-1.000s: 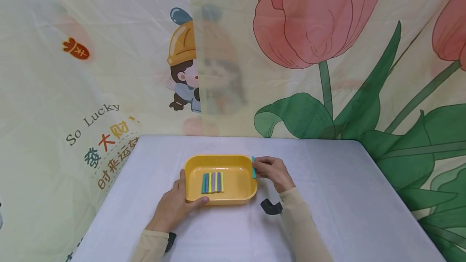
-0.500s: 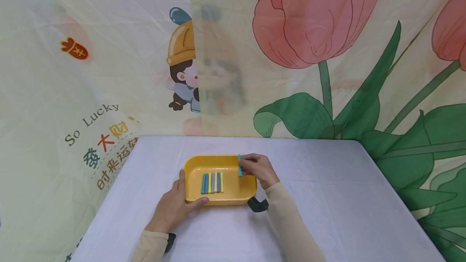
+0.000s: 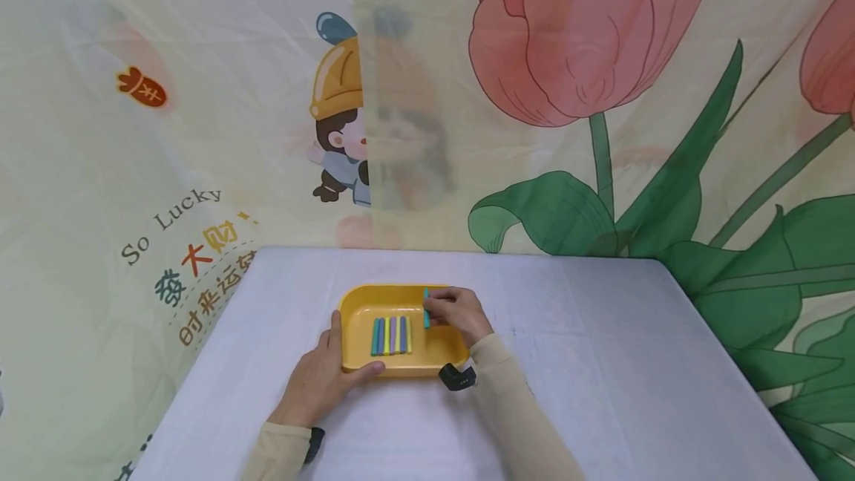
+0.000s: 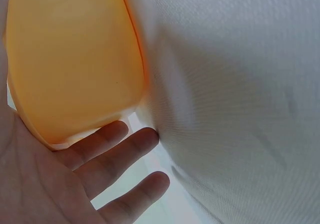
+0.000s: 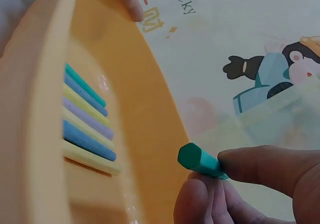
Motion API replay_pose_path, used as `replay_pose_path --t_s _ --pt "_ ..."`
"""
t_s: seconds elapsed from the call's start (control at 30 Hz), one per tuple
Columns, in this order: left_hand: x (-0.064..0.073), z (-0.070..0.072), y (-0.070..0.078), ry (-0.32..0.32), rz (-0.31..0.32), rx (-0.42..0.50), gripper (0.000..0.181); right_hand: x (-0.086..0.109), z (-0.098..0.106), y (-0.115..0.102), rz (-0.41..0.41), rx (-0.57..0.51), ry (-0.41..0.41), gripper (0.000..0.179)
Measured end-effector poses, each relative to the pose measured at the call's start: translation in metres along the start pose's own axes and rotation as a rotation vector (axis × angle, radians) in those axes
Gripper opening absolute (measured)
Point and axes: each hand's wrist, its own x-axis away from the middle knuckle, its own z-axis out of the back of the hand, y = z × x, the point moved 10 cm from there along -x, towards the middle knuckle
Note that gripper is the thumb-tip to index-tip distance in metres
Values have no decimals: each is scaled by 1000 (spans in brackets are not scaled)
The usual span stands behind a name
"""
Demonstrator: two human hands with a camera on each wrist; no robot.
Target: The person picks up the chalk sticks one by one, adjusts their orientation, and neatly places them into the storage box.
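Observation:
In the head view my right hand [image 3: 457,312] pinches a green chalk stick [image 3: 426,309] over the right half of a yellow tray [image 3: 441,362]. The right wrist view shows the stick's six-sided end [image 5: 189,156] sticking out from between thumb and fingertips. My left hand [image 3: 320,377] holds the tray at its near left corner, thumb at the front rim and fingers along the left side. Several chalk sticks [image 3: 391,336] in green, blue, yellow and purple lie side by side in the tray. The left wrist view has the tray's outer wall [image 4: 75,59] beside the spread fingers.
The tray stands on a table with a white cloth [image 3: 601,362]. Behind the table hangs a printed curtain [image 3: 427,228] with tulips and a cartoon figure. A dark band [image 3: 457,377] sits at my right wrist.
My right hand has moved left with the green chalk stick, from the tray's right rim to above its inside. The left hand and the row of sticks have stayed put.

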Motion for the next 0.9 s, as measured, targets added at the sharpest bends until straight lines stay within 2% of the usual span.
replay_pose_path --t_s 0.23,0.5,0.73,0.9 --pt "0 -1 0 0 5 -3 135 -2 -10 4 4 67 -10 29" --pt "0 0 1 -1 -5 -3 134 -5 -19 15 -28 163 10 26" --pt "0 0 3 -2 -13 -7 133 -5 -22 20 -24 353 56 18" --pt "0 1 3 0 -8 -7 133 -4 -24 21 -32 447 90 16"
